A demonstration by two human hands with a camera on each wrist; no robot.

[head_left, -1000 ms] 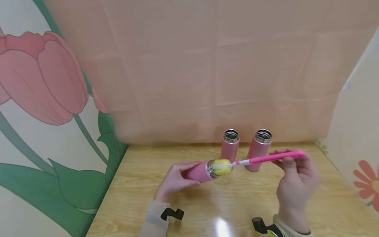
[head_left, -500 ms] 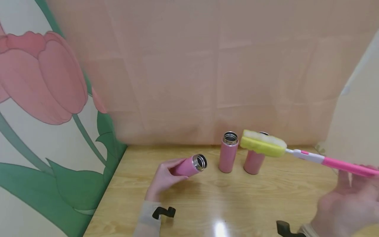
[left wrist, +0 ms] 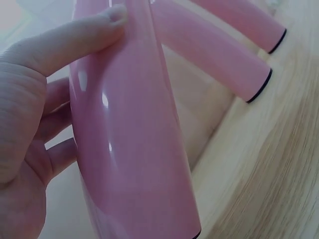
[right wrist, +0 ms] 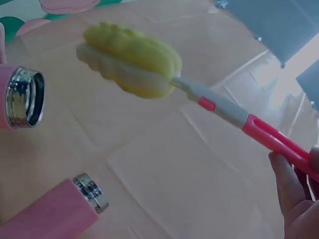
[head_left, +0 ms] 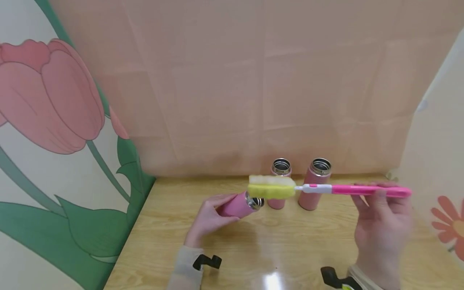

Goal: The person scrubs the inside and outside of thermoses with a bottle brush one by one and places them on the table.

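Observation:
My left hand (head_left: 211,217) grips a pink thermos bottle (head_left: 236,206), tilted with its steel mouth toward the right. In the left wrist view the thumb lies along the side of this bottle (left wrist: 129,129) and the fingers go behind it. My right hand (head_left: 382,219) holds a sponge bottle brush (head_left: 362,190) by its pink handle, level above the table. Its yellow and white sponge head (head_left: 272,188) overlaps the held bottle's mouth in the head view. From the right wrist, the sponge (right wrist: 129,62) shows outside the bottle, apart from the steel neck (right wrist: 24,98).
Two more pink bottles, a left one (head_left: 276,201) and a right one (head_left: 314,185), stand uncapped at the back of the wooden table (head_left: 174,193). A peach cloth (head_left: 217,100) hangs behind them. A painted tulip wall (head_left: 72,96) borders the left side.
The brush head has come out of the held bottle and swung far right, then moved back left toward its mouth. The left hand has shifted slightly left, then back right, with the bottle.

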